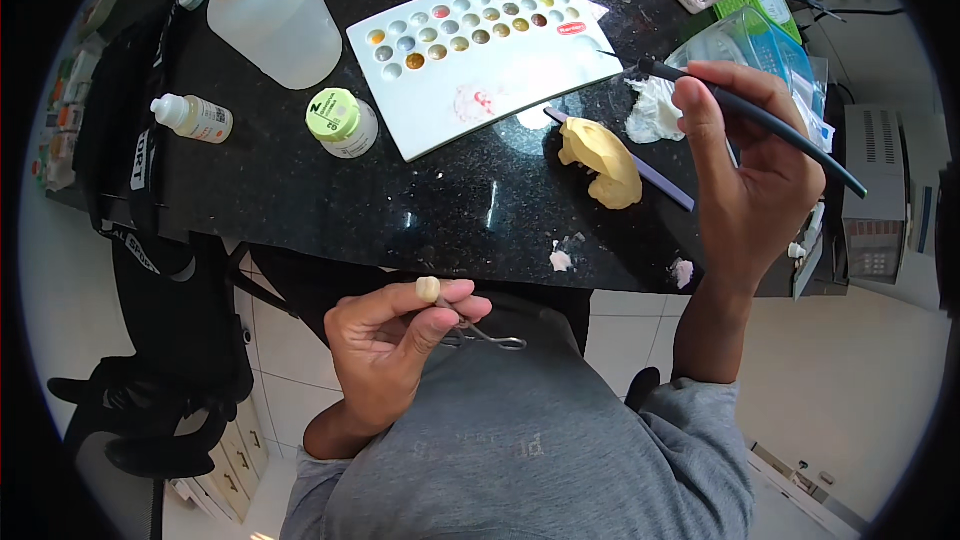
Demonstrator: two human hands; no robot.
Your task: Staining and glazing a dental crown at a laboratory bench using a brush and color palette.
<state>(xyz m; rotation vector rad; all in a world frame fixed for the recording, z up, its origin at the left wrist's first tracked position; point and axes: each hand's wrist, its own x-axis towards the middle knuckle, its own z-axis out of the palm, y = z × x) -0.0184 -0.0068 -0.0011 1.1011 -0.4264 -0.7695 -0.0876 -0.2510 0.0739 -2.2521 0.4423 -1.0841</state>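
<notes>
My left hand (380, 345) is closed around slim metal forceps (505, 343) in front of my body, below the counter's front edge. A cream tooth crown (428, 289) shows at the fingertips; how the forceps grip it is hidden. At the right, my right hand (750, 160) pinches a fine-tipped brush with a dark handle (785, 120). The brush points left, its tip over the right end of a white paint palette (420, 120). Small wells of coloured paste line the palette's far half, and a pink smear marks its near half.
On the black counter (270, 205) stand a large pump bottle (285, 25), a small dropper bottle (195, 118) and a green-lidded jar (343, 122). A yellow dental cast (605, 165) lies by a purple stick (665, 183). White tissue (655, 112) and a clear-blue container (775, 50) sit right.
</notes>
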